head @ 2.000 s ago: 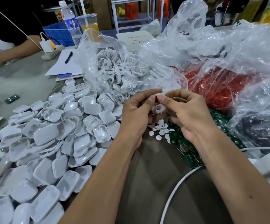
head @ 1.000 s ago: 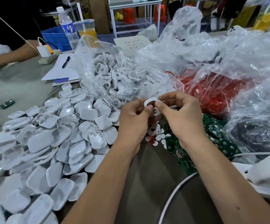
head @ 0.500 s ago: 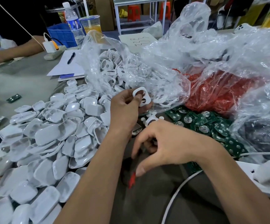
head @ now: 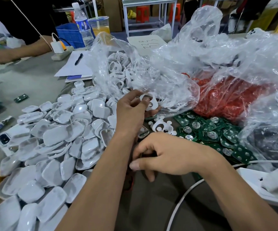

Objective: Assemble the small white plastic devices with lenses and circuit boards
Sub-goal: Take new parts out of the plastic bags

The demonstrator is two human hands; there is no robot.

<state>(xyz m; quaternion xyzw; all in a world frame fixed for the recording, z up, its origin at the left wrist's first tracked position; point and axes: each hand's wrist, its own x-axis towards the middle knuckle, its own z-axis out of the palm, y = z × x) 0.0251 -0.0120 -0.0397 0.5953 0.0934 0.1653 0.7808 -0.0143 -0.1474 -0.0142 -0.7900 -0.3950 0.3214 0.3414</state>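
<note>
Nearest, the right hand [head: 166,157] lies low on the grey table [head: 35,84], fingers curled toward something beneath the palm; whether it grips anything cannot be told. Beyond it, the left hand [head: 131,112] pinches a white front shell [head: 149,101] with two round openings, raised at the mouth of the clear bag of shells [head: 135,72]. Loose white lens discs [head: 161,126] and green circuit boards [head: 208,132] lie just past the hands; white back covers [head: 60,130] are heaped to the left. Judged step: fitting parts into the shell (probably a lens first). Next move calls for a part aligned to an opening.
</note>
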